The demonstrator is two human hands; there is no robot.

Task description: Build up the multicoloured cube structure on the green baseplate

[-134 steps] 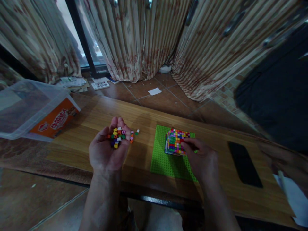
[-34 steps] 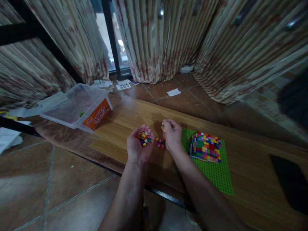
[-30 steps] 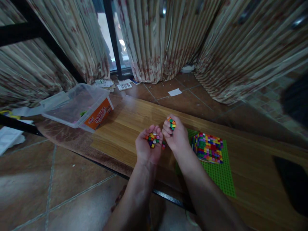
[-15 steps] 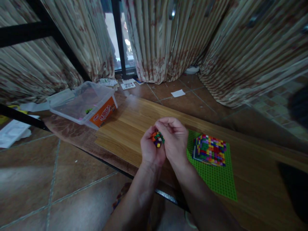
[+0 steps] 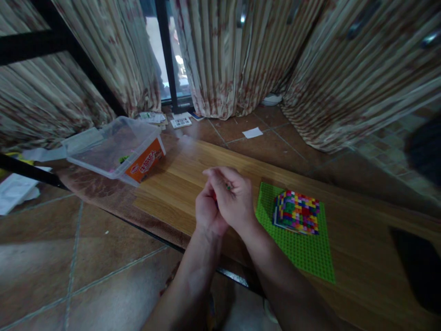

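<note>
Since half a second earlier, the right hand (image 5: 236, 202) had closed over the left hand (image 5: 206, 215), hiding nearly all of the small bricks (image 5: 228, 186) that had shown between them. From the head camera, both grips were pressed together around the bricks, cupped above the wooden surface (image 5: 172, 184). Just right of the hands lay the green baseplate (image 5: 303, 257), bearing the multicoloured block (image 5: 298, 212). A clear plastic box (image 5: 113, 147) sat well off to the left.

Two hands, left (image 5: 206, 215) and right (image 5: 236, 204); one baseplate (image 5: 303, 257), one brick stack (image 5: 296, 212), one tub (image 5: 113, 149), one desk (image 5: 175, 184); cupped bricks (image 5: 227, 186) uncountable
</note>
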